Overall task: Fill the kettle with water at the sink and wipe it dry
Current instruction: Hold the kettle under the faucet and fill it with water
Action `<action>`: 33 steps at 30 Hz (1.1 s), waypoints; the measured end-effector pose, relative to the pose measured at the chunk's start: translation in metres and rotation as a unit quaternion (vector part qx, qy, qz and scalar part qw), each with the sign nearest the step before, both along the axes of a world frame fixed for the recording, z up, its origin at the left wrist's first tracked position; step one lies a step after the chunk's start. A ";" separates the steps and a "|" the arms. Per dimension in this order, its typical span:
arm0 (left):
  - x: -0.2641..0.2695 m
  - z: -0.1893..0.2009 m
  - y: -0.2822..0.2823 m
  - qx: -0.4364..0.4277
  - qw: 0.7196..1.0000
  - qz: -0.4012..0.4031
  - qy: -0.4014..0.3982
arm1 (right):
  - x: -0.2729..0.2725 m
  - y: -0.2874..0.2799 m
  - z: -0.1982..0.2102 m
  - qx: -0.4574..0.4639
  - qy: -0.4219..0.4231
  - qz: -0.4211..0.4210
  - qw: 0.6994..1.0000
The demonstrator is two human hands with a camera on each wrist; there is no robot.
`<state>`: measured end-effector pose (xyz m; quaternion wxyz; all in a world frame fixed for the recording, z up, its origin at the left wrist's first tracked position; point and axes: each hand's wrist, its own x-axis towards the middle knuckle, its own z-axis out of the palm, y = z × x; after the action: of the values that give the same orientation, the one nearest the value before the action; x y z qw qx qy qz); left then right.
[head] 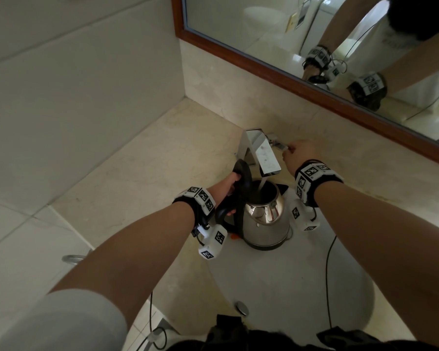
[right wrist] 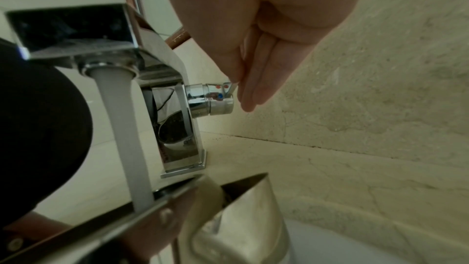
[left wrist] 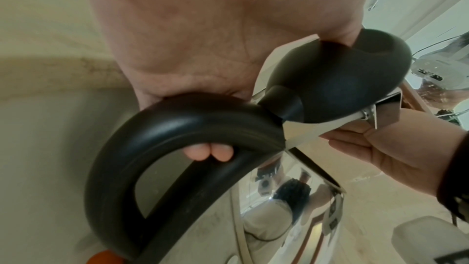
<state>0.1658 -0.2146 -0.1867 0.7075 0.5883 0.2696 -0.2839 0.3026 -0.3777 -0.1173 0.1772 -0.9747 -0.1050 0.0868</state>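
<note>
No readable writing is seen; the tap (right wrist: 142, 79) knob bears only red and blue dots. The kettle (head: 265, 221) is held in the sink (head: 289, 287) under the running stream, its handle (left wrist: 157, 127) gripped by the left hand (head: 228, 187). The lever is pinched by the right hand (head: 300, 154) near the back wall
</note>
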 end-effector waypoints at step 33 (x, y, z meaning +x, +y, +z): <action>-0.001 0.000 0.000 0.018 1.000 0.014 0.007 | -0.002 0.001 0.001 -0.007 -0.004 0.007 1.000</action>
<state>0.1644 -0.2145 -0.1868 0.6990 0.5951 0.2874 -0.2732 0.3010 -0.3769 -0.1160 0.1691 -0.9755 -0.1123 0.0849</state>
